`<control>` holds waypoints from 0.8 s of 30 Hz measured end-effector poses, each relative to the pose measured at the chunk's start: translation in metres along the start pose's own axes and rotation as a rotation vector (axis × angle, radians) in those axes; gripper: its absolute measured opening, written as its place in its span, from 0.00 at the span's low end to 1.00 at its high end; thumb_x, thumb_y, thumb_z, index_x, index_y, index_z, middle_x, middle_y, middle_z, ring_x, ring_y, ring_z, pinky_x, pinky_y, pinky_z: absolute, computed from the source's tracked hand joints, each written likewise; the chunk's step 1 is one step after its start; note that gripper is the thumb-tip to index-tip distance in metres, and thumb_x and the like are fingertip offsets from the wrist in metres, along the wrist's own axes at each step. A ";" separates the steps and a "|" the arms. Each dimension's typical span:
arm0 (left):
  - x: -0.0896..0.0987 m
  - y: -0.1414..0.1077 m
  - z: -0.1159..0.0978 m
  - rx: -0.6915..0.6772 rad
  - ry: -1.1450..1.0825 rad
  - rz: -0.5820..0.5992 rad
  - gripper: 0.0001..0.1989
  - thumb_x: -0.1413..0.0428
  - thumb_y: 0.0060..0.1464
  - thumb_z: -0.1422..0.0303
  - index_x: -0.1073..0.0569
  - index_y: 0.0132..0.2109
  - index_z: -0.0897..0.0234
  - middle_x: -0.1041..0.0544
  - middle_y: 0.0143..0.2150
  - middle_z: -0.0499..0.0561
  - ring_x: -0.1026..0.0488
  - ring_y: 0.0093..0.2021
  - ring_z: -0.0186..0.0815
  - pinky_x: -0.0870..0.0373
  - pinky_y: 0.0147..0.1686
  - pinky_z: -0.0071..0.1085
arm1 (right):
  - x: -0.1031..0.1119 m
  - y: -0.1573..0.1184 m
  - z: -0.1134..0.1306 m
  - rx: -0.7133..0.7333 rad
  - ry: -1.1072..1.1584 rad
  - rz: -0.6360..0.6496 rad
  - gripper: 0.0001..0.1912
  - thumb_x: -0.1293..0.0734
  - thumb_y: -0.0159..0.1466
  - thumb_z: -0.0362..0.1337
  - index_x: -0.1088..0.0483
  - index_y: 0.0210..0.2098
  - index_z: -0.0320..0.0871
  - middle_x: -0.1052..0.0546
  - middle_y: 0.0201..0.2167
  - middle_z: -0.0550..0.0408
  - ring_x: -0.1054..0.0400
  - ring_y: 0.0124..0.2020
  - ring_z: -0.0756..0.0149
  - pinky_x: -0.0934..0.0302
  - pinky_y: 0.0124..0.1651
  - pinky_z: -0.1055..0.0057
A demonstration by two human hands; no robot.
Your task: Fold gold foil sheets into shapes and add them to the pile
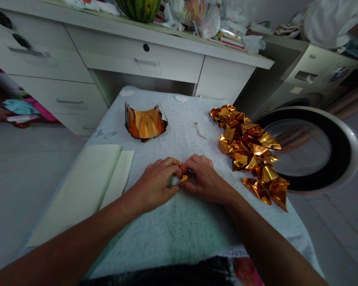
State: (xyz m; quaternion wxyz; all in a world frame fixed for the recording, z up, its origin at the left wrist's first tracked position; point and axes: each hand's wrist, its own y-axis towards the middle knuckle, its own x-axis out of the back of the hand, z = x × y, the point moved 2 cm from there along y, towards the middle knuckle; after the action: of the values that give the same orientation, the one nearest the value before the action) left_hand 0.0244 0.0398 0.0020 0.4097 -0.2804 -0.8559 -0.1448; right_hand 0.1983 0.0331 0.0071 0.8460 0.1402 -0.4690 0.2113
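Both hands meet at the middle of the cloth-covered table (pixel 179 226): the left hand (pixel 155 183) and the right hand (pixel 203 178) are curled nearly closed, their fingertips pinching one small piece of gold foil (pixel 184 177) between them, low over the cloth. To the right of the hands lies a heap of folded gold foil pieces (pixel 250 149). Beyond the hands stands a curled stack of gold foil sheets (pixel 144 123), and to their left a pile of pale paper sheets (pixel 89 182) lies flat.
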 end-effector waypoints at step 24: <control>0.022 0.003 0.017 0.106 -0.524 0.149 0.22 0.56 0.45 0.79 0.30 0.46 0.58 0.22 0.38 0.48 0.25 0.38 0.35 0.28 0.40 0.33 | 0.001 0.001 0.003 0.012 -0.019 -0.030 0.05 0.33 0.59 0.30 0.30 0.35 0.45 0.29 0.38 0.54 0.39 0.42 0.60 0.50 0.47 0.62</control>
State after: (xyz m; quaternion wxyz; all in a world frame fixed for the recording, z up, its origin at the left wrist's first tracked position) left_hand 0.0042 0.0579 0.0087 0.1978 -0.3488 -0.9160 0.0081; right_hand 0.1966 0.0329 0.0094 0.8437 0.1543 -0.4738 0.1997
